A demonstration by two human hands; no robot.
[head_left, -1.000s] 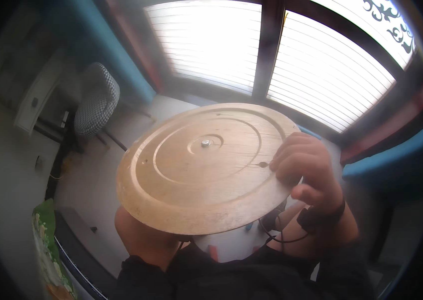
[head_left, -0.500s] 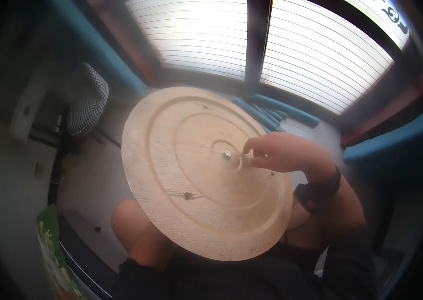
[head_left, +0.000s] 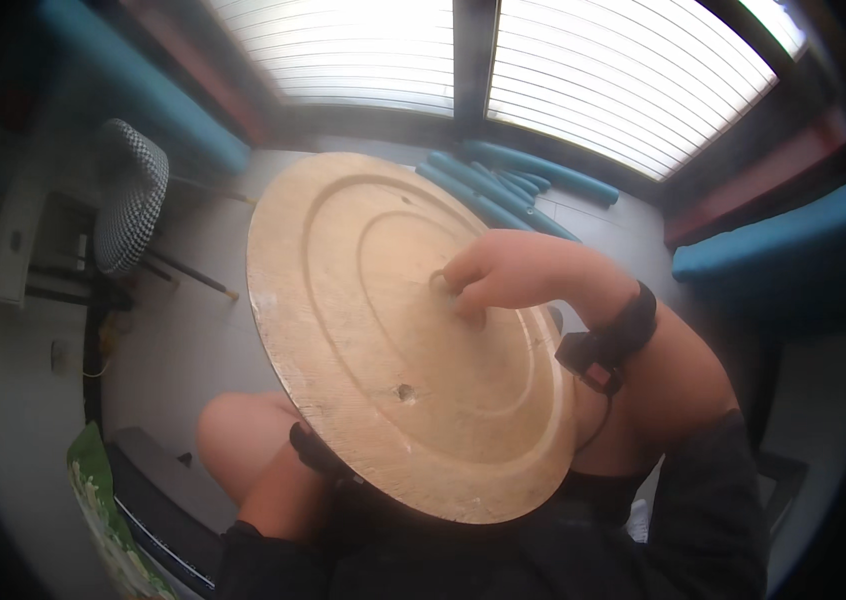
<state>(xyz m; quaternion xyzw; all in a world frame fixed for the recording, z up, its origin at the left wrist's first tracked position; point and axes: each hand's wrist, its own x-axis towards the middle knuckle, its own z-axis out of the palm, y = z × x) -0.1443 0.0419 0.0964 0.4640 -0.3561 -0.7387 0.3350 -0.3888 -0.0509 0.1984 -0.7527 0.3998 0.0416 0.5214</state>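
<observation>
A round pale wooden disc with ring grooves tilts steeply over my lap. My right hand is at its middle, fingers curled down onto the hub, covering whatever they grip there. That wrist wears a black strap with a small box and a cable. My left forearm, also banded in black at the wrist, runs up behind the disc, which hides that hand and its fingers. My bare knee shows left of the disc.
A checked chair and white table stand at left. Blue rolls lie below bright windows. A blue padded object is at right, a green patterned thing at lower left.
The disc has tipped further upright, its far-left edge rising. My right hand has moved from the right rim onto the middle, where it now covers the silver bolt seen earlier.
</observation>
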